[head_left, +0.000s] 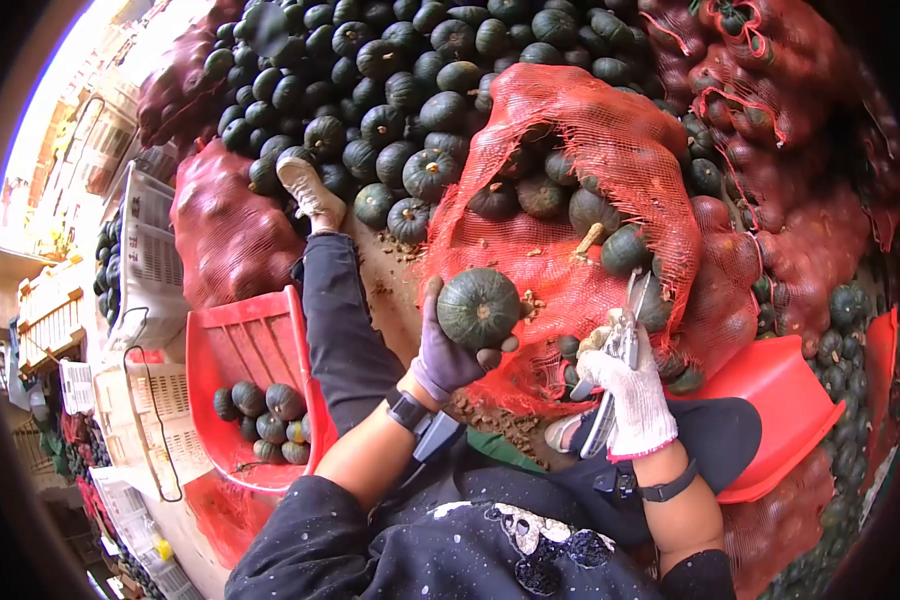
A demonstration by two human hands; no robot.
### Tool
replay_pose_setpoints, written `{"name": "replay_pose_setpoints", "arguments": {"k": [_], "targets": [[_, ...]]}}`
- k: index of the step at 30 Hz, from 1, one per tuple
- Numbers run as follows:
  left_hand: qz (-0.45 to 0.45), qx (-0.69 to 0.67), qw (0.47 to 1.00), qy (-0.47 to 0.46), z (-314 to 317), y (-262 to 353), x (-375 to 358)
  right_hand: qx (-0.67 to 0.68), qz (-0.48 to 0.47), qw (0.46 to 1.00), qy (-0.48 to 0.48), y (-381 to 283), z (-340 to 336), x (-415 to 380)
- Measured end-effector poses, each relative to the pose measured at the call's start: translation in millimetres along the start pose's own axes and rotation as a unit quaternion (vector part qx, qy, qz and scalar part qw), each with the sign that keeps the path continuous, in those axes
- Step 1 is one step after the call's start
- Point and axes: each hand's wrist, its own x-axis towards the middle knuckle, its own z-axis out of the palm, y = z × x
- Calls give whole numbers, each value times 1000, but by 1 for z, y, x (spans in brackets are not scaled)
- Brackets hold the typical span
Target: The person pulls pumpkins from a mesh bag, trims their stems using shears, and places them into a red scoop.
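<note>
Fingers of the purple-gloved left hand (448, 358) are cupping a round dark-green squash (478, 308) beside the red mesh sack (580, 120), while the white-gloved right hand (632, 398) is gripping metal shears (618, 352), best kept angled away.

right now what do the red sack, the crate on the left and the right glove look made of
Red sack: open plastic mesh netting, squashes visible through it. Crate: smooth moulded red plastic, ribbed wall. Right glove: white knitted fabric, probably cotton, with a pink cuff edge.

Floor (390, 290): bare dirt strip just past the left-hand grip. On it: loose squash pile (390, 90) beyond, red net sacks (225, 235) to the left, red crate (255, 345) nr the left forearm.
</note>
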Motion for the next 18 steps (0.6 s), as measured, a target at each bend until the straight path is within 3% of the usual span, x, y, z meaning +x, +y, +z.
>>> {"name": "replay_pose_setpoints", "arguments": {"k": [4, 6, 8, 9, 10, 12, 13, 16, 18], "targets": [[-6, -25, 1000, -18, 5, -17, -25, -90, -20, 995, -36, 19, 2, -3], [37, 72, 997, 19, 10, -24, -37, -143, -74, 985, -56, 29, 5, -6], [104, 242, 961, 86, 25, -31, -47, -211, -148, 961, -101, 39, 2, -8], [150, 322, 928, 109, 35, -30, -50, -423, -244, 868, -85, 38, -2, -10], [198, 468, 854, 111, 30, -27, -52, -474, -310, 820, -84, 35, 0, -12], [278, 712, 636, 107, 16, -21, -54, -563, -430, 701, -82, 31, 7, -18], [282, 752, 583, 121, 28, -23, -60, -583, -460, 664, -87, 33, 8, -19], [285, 773, 552, 129, 34, -22, -69, -692, -428, 570, -111, 31, 13, -24], [287, 838, 451, 107, 31, -18, -71, -711, -418, 555, -111, 38, 14, -23]]}}
